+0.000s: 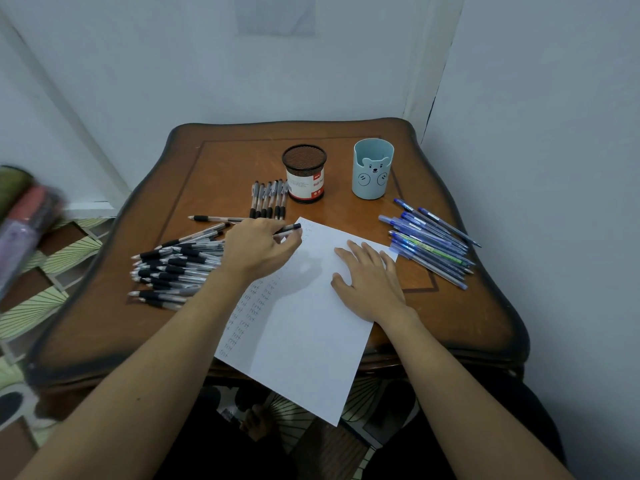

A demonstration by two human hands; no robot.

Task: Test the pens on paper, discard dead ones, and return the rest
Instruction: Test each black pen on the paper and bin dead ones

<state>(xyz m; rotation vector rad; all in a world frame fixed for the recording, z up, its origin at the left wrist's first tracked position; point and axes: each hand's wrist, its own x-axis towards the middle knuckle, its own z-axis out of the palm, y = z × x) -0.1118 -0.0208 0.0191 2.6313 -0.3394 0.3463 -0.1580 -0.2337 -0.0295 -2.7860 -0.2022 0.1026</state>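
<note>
A white sheet of paper [304, 327] lies tilted on the wooden table, with columns of small test marks down its left side. My left hand [259, 249] holds a black pen [290, 229] whose tip touches the paper's top corner. My right hand [367, 282] presses flat on the paper's right edge. A large pile of black pens [176, 268] lies left of my left hand. A short row of black pens [268, 199] lies by the mesh cup, and a single black pen [211, 218] lies apart.
A black mesh pen cup [304, 173] and a light blue bear-face cup [373, 169] stand at the back of the table [450, 320]. A heap of blue pens [429, 242] lies at the right. Walls close in behind and to the right.
</note>
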